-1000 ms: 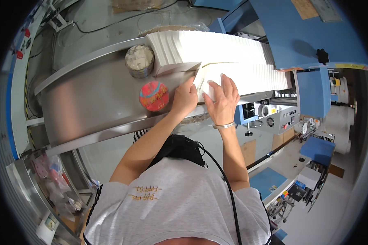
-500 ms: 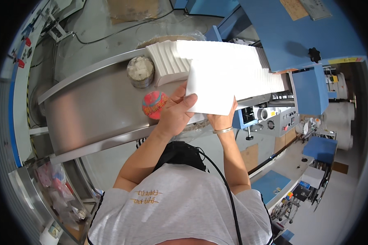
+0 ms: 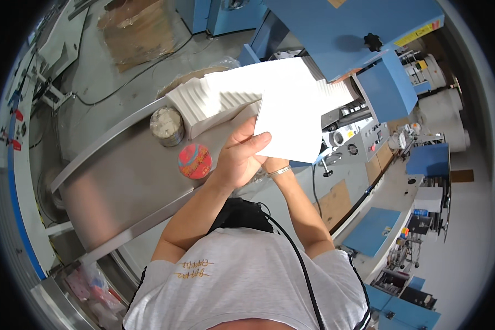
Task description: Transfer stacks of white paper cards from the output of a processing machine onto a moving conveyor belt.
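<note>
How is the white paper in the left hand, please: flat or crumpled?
Flat: the white paper shows mostly straight edges and no visible creases.

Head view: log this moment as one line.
left hand: gripping white paper; right hand: mostly hidden beneath it; round red item: on metal table

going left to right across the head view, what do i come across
Pale-topped round cylinder, round pink-and-blue flat disc, the person's left hand, flat white paper sheet, black lobed knob on the blue machine housing.
</note>
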`<state>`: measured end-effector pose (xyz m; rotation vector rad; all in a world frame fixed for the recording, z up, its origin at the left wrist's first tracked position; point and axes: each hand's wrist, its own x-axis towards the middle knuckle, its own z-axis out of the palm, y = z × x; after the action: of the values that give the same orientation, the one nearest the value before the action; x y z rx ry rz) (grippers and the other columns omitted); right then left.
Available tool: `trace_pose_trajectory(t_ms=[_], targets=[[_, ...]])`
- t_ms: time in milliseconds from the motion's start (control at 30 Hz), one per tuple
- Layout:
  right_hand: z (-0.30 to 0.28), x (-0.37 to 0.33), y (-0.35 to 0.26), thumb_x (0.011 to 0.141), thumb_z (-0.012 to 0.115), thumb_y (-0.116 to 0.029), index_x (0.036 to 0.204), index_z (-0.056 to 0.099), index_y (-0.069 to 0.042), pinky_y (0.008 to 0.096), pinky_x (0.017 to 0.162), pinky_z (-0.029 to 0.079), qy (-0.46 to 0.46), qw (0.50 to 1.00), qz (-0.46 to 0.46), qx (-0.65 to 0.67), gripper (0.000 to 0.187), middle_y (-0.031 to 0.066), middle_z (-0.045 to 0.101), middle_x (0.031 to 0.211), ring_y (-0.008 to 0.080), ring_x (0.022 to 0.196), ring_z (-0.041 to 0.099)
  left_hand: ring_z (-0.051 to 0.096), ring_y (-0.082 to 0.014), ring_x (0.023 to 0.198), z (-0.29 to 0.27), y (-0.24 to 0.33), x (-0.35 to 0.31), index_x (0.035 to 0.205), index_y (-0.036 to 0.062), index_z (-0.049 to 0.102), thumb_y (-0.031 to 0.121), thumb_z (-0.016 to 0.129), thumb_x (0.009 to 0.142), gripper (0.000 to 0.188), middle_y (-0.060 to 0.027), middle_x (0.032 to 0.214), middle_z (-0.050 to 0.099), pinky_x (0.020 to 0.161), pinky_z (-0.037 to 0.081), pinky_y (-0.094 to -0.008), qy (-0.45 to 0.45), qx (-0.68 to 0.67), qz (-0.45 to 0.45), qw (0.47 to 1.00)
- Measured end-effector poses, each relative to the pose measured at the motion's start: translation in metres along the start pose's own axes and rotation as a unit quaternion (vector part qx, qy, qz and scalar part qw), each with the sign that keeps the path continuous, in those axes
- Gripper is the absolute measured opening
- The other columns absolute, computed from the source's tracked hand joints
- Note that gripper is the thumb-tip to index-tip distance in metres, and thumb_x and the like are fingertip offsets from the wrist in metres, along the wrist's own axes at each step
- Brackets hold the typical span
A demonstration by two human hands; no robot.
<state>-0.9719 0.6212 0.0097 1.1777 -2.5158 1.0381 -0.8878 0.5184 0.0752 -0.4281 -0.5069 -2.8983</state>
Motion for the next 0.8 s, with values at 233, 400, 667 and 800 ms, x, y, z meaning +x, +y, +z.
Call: trace_pose_trajectory(t_ms=[233,400,667,800], targets=[[0.012,0.001,-0.005,0.090,0.054,-0.033,0.116,0.054,-0.009,0.0378,0.088,0.042,0.028,0.936,0.120,0.330,0.036,0.0090,0.056,0.115,0.0255,0.106,0.053,0.050,-0.0177,0.117,0.007,0.003,0.001,0.132,0.0023,0.045,0.002,0.045,0.094,0.039,-0.0075,0.125,0.055,0.102,0.037,-0.0359,0.012,-0.026,-0.036,0.999],[0.008,0.002,-0.010,0.090,0.054,-0.032,0.116,0.054,-0.009,0.0375,0.087,0.043,0.029,0.984,0.065,0.165,0.035,0.0074,0.056,0.113,0.0244,0.104,0.053,0.053,-0.0163,0.113,0.009,0.008,0.001,0.130,0.0019,0.047,0.005,0.046,0.095,0.035,-0.0074,0.122,0.057,0.100,0.039,-0.0346,0.014,-0.008,-0.022,1.000],[0.010,-0.008,0.007,0.076,0.063,-0.016,0.111,0.060,-0.008,0.0442,0.089,0.040,0.024,0.996,0.005,-0.084,0.035,0.0134,0.059,0.110,0.0344,0.106,0.053,0.056,-0.0074,0.093,0.023,0.023,-0.003,0.119,-0.0034,0.057,0.016,0.055,0.095,0.032,-0.0045,0.103,0.065,0.083,0.044,-0.0216,0.116,0.275,0.031,0.954],[0.006,-0.015,-0.001,0.068,0.067,-0.010,0.109,0.063,-0.007,0.0484,0.099,0.032,-0.025,0.986,0.050,-0.159,0.042,0.0134,0.055,0.120,0.0355,0.117,0.045,0.058,-0.0075,0.089,0.030,0.027,-0.007,0.116,-0.0039,0.060,0.017,0.056,0.094,0.030,-0.0058,0.099,0.066,0.079,0.046,-0.0221,0.144,0.399,0.081,0.902]])
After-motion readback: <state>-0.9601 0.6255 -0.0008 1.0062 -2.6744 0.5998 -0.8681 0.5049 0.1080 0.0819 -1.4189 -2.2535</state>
